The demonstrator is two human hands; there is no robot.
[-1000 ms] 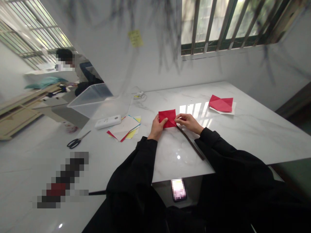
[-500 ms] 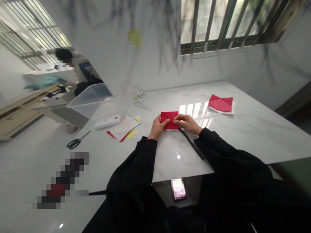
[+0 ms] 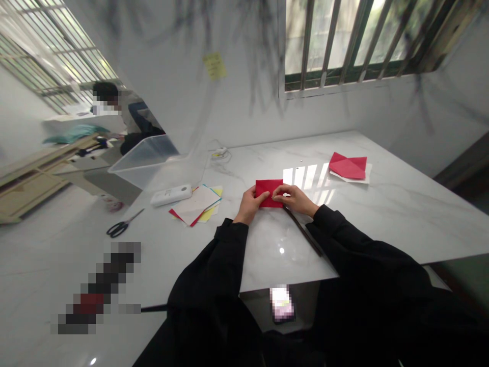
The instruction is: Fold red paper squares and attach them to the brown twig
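Observation:
My left hand grips a red folded paper by its left side, thumb lying across the front and the other fingers behind it. My right hand is closed in a pinch over the right half of that paper; what sits between thumb and forefinger is too small to make out. The paper is held just over the white marble-patterned table. A thin dark strip lies slantwise on the table below my right hand, its upper end near the paper's lower right corner.
Left of my hands lie loose coloured sheets, a white oblong device and black-handled scissors. A clear plastic bin stands behind them. More red paper rests at the right. A person sits in the far left background.
The whole view has shifted slightly, so everything appears a little lower. Both hands keep nearly the same hold on the red paper.

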